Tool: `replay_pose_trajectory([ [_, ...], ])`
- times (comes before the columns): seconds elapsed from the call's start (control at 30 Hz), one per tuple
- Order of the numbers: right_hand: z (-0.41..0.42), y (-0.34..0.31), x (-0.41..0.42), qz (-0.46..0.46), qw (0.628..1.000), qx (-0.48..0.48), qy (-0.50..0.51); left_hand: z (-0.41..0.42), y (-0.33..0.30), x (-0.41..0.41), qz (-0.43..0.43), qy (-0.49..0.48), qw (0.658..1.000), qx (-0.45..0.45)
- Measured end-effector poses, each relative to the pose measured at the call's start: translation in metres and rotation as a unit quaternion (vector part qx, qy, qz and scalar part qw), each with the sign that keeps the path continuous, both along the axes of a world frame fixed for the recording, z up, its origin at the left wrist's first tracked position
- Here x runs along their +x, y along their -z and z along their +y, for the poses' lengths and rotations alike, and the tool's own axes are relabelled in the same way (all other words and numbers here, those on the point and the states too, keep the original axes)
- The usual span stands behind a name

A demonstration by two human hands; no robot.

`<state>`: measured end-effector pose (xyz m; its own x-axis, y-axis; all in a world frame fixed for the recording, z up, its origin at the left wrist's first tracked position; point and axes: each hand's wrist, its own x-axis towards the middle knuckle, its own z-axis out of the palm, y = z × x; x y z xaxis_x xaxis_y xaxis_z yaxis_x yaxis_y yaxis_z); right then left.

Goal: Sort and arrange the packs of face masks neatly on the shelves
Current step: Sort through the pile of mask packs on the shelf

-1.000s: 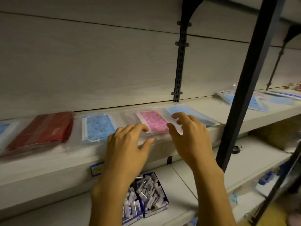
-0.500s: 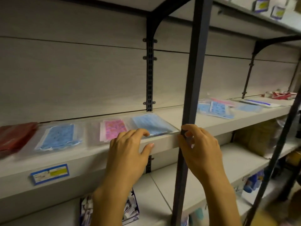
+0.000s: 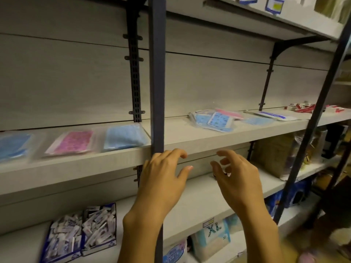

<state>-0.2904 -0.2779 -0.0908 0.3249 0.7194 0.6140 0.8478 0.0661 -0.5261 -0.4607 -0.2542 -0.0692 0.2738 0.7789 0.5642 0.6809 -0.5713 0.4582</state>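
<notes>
Head view: mask packs (image 3: 125, 137) flat, long axes along shelf (image 3: 190, 138); left hand (image 3: 163, 179), right hand (image 3: 235, 179) loose, empty.

A shop's stockroom or sales aisle: long pale shelves (image 3: 190, 137) on slotted dark uprights (image 3: 156, 73), price labels (image 3: 272, 4) at one o'clock, boxed sachets (image 3: 81, 228) at seven o'clock.

One head-worn camera looked forward and slightly down along the shelving, close in; the middle shelf (image 3: 190, 141) ran across at near range; a dark upright post (image 3: 157, 76) stood nearest, left of centre; the view angled rightward, shelves receding far right.
</notes>
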Motion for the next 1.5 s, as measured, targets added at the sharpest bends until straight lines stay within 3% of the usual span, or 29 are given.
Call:
replay_pose_trajectory([
  [0.33,0.016,0.021,0.098,0.046,0.999,-0.004,0.027,0.035,0.004,0.099,0.04,0.024,0.999,-0.001],
  [0.67,0.091,0.004,0.207,0.037,0.999,-0.005,0.036,0.123,-0.003,0.21,0.015,0.029,0.999,-0.001],
  [1.17,0.209,-0.002,0.304,0.042,0.998,0.003,-0.036,0.235,-0.003,0.292,0.013,-0.107,0.994,0.008],
  [1.5,0.287,-0.031,0.396,-0.002,0.99,-0.007,-0.138,0.29,-0.025,0.321,0.07,-0.258,0.963,-0.023],
])
